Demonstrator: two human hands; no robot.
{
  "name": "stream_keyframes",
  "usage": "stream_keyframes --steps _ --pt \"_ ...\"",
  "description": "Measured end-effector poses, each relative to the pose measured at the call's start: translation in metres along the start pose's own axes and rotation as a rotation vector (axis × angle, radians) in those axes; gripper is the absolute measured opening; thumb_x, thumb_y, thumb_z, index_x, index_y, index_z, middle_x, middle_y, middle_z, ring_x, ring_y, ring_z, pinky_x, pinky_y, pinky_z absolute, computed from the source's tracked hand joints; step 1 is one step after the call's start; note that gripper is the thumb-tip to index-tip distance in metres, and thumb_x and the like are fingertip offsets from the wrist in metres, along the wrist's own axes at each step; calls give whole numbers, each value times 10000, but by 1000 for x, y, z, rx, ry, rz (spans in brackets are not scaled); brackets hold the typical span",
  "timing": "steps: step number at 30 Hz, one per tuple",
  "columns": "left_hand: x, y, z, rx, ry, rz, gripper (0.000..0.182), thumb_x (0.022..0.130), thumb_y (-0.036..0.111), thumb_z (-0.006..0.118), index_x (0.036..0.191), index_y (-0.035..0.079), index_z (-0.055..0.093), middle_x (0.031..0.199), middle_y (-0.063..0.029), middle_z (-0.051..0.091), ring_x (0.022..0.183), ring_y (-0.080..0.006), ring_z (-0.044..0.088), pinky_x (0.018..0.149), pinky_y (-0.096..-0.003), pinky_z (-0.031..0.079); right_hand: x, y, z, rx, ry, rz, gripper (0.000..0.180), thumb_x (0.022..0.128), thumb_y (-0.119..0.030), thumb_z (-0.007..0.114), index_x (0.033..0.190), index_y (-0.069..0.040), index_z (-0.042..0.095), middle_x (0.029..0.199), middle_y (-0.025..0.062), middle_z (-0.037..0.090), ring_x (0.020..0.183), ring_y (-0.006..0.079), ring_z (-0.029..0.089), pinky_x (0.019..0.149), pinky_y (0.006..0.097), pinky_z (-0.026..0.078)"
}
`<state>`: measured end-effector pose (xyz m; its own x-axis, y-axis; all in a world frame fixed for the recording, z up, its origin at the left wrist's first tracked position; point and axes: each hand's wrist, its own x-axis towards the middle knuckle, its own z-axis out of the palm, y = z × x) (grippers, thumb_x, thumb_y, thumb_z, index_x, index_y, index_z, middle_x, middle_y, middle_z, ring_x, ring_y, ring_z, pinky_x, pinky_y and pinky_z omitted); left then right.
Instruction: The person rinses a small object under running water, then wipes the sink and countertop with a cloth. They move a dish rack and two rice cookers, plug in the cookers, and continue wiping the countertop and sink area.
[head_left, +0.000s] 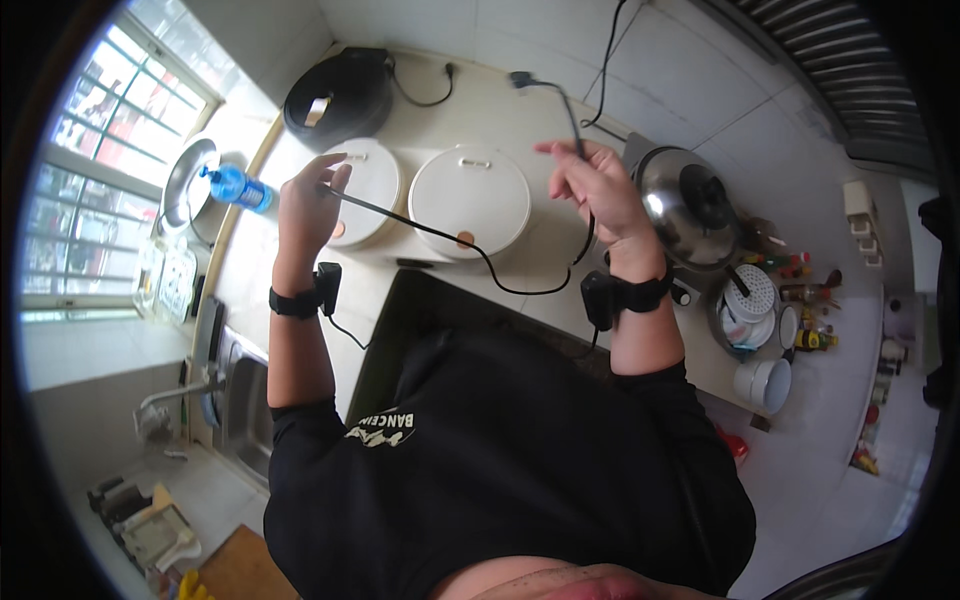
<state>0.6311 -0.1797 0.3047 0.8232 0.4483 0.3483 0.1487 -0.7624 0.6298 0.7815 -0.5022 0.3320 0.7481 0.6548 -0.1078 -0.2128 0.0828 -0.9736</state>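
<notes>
A black power cord (487, 259) runs in a slack loop between my two hands, above two round white lids (469, 199) on the counter. My left hand (319, 184) grips one stretch of it between thumb and fingers, over the left lid. My right hand (592, 184) has the cord passing through it; thumb and forefinger point left. Above that hand the cord rises and bends left to a black plug (523, 79) at its free end. Whether the right fingers are closed tightly is hard to tell. Each wrist wears a black strap with a small box.
A round black appliance (337, 97) with its own short cord stands at the back left. Left are a blue bottle (240, 187), a steel pan (187, 184) and a sink (251, 412). Right are a lidded wok (686, 206), dishes, condiment bottles and a white pot (763, 382). Another cable (605, 64) hangs along the wall.
</notes>
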Motion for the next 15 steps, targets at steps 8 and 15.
stream_keyframes --steps 8,15 --pt "-39 3 -25 -165 -268 -157 220 969 157 608 1062 -14 711 714 -85 681 573 -121 585 543 -258 464 65 34 -53 44 247 -85 349 1007 -83 468 1321 9 588 1237 177 644 910 153 699 696 233 492" --pt "-54 -1 -34 -207 -246 -189 206 974 151 607 1048 -8 715 699 -79 655 559 -106 563 521 -244 451 152 79 -98 -248 305 44 445 919 55 523 1353 -28 572 1370 158 538 1191 284 593 982 375 524"
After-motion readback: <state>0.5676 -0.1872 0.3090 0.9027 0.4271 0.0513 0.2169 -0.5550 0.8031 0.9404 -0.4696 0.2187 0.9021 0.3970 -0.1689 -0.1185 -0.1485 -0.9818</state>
